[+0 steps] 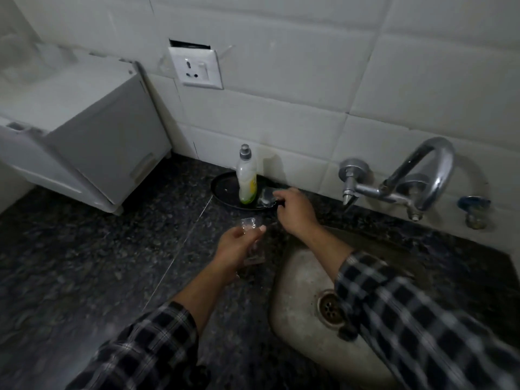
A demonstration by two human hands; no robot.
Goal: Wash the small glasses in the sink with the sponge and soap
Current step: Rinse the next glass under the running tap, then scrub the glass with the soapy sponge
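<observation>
Plainly, the left hand (236, 249) has its fingers curled round a small glass (250, 224), thumb up near the rim. It holds the glass just left of the sink (298, 277), over the dark counter (84, 263) rather than over the basin. That is probably to keep the glass ready while the other hand fetches the cleaning things.

The right hand (295, 213) reaches across, beyond the sink's far-left corner. Its fingertips are at a crumpled silvery-grey pad, which I take for the sponge (264, 197). Whether they have pinched it or only touch it, I cannot tell.

The sponge lies on a black tray (225, 190) with the soap bottle (247, 178) upright beside it. Both are likely kept there to drain within reach of the sink.

By count there is one glass for certain, though a clear shape below the left hand may be its base or a second glass. There is also one sponge, one bottle, one tray, and one tap (433, 170) on the wall behind the sink. The basin itself shows only its drain (330, 306).
</observation>
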